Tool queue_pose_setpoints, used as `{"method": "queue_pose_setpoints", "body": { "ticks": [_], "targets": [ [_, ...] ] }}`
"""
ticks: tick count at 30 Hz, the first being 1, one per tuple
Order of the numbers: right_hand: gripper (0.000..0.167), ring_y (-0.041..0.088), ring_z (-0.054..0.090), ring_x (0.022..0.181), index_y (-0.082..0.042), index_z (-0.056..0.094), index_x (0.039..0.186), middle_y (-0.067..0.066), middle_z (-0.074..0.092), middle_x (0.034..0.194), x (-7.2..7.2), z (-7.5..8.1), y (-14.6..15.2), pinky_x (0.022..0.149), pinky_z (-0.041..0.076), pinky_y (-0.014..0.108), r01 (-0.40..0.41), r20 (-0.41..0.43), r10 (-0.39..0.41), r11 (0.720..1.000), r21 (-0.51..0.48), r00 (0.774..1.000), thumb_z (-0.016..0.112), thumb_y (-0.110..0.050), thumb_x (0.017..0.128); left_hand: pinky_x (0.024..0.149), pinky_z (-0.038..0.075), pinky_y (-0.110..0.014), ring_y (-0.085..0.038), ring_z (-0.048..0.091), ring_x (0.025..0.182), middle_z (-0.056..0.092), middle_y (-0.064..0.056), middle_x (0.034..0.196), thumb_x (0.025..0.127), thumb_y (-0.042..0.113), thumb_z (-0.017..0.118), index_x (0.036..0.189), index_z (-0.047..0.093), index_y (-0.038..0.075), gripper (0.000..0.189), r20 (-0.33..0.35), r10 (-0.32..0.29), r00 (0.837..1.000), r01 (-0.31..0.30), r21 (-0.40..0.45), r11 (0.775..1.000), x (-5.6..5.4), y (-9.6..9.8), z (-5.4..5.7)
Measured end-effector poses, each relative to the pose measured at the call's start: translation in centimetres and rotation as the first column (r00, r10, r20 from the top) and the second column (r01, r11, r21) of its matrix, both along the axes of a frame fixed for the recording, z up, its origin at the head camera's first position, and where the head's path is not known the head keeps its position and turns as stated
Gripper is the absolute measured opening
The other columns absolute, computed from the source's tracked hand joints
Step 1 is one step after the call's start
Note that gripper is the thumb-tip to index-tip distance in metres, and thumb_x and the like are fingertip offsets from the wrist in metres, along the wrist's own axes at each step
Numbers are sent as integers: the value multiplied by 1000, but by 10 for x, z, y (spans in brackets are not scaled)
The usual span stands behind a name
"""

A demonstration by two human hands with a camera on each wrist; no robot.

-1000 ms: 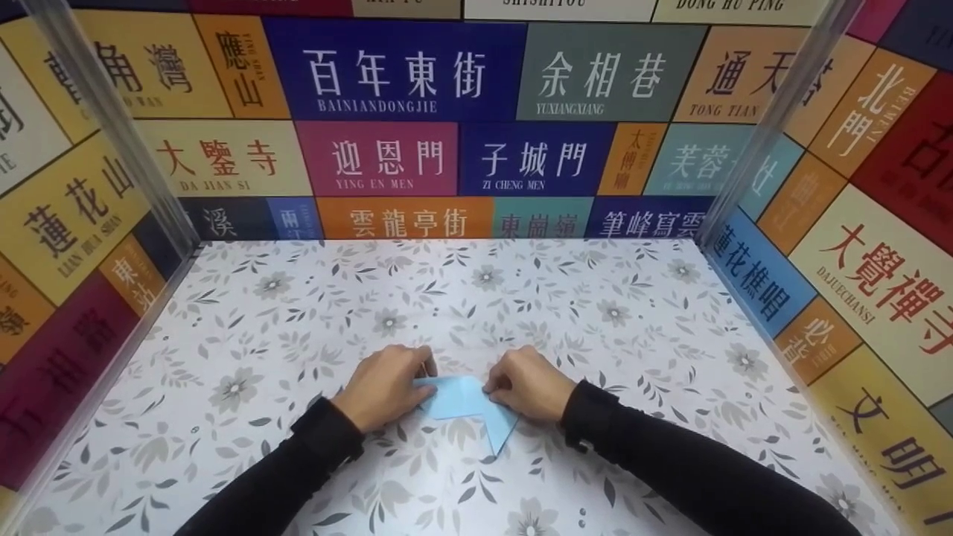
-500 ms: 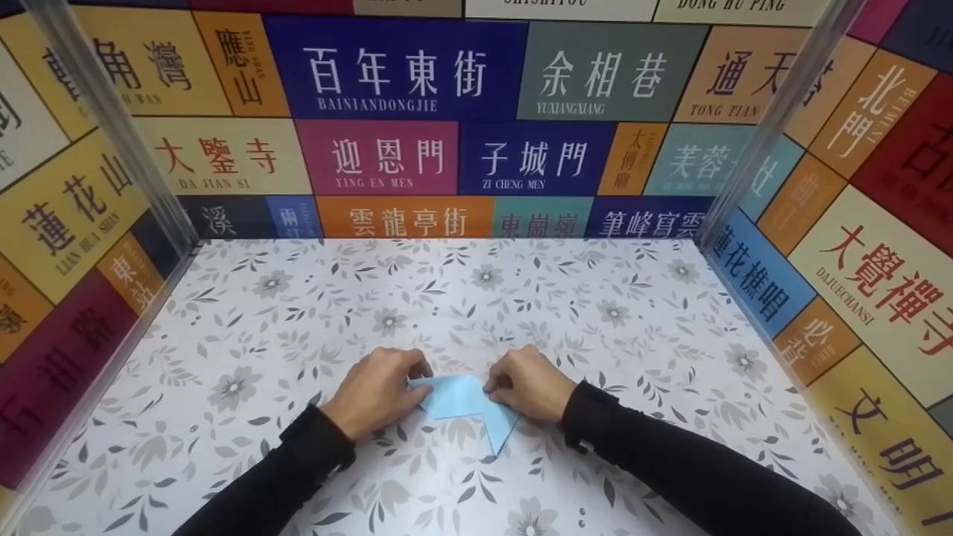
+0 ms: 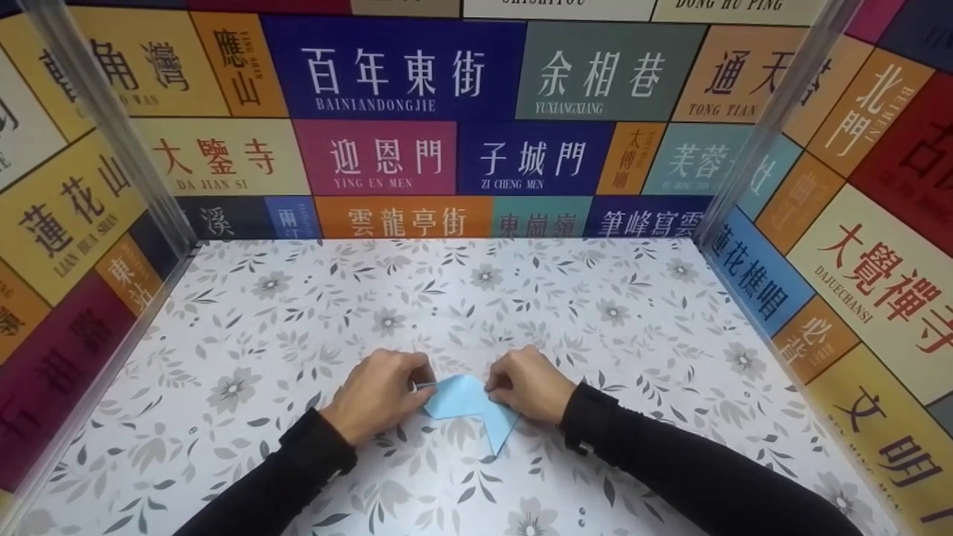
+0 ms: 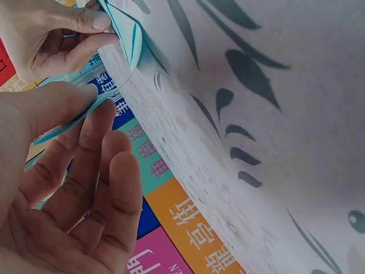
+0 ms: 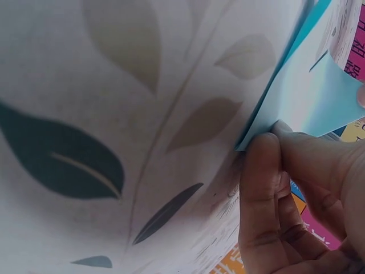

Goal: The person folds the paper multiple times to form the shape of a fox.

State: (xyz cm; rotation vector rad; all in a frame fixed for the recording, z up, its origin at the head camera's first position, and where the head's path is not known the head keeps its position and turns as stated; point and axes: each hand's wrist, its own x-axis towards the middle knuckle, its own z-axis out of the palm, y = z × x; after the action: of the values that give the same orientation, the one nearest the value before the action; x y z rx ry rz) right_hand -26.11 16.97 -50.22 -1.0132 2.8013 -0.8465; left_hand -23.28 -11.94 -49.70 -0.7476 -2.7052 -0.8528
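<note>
A light blue folded paper (image 3: 456, 398) lies between my two hands, low on the white table, with a pointed flap aimed toward me. My left hand (image 3: 381, 388) pinches its left end between thumb and fingers. In the left wrist view that end (image 4: 74, 123) is raised off the table, a thin layer seen edge-on. The thumb and index finger of my right hand (image 3: 530, 385) pinch the paper's right side. From the right wrist view, a long folded edge of the paper (image 5: 285, 100) runs away from the right fingertips. The left end's tip is partly hidden by fingers.
The floral-patterned tabletop (image 3: 313, 298) spreads around both hands. Upright panels covered in coloured sign blocks (image 3: 394, 67) enclose it at the back and on both sides. Clear strips (image 3: 782, 112) run up the corners.
My left hand has shifted slightly left and toward me, and the paper's left part has curved upward a little. The right hand stays nearly still at the right side.
</note>
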Motion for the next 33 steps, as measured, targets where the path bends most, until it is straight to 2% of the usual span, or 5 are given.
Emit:
{"method": "queue_pose_setpoints", "body": {
  "ticks": [10,22,26,33],
  "targets": [
    [8,25,85,84,-5,90,93,7,89,89,0,-1,3,80,68,35,-37,-61,36,999,-20,997,91,3,91,74,65,-28,-8,77,76,85,5,84,93,16,96,85,86,22,15,11,-44,999,44,1,999,4,7,0],
    [8,26,85,86,-6,90,95,8,89,91,-1,-3,2,81,69,36,-37,-51,36,999,-11,998,92,2,93,75,67,-30,-10,81,79,88,6,87,93,17,97,88,89,23,11,0,-88,996,88,-7,996,11,15,0],
    [8,25,85,85,-7,90,95,7,89,90,-1,-2,2,81,69,36,-36,-59,36,999,-6,998,92,1,93,77,68,-30,-11,83,82,88,6,89,92,14,96,90,91,22,10,3,-126,992,126,6,992,13,16,-1],
    [9,24,84,83,-7,89,94,6,88,89,0,-1,2,81,69,36,-26,-59,26,1000,0,998,93,1,92,83,69,-34,-19,85,90,88,3,95,93,9,94,94,91,18,9,-8,-209,978,209,21,978,14,18,-5]
  ]
}}
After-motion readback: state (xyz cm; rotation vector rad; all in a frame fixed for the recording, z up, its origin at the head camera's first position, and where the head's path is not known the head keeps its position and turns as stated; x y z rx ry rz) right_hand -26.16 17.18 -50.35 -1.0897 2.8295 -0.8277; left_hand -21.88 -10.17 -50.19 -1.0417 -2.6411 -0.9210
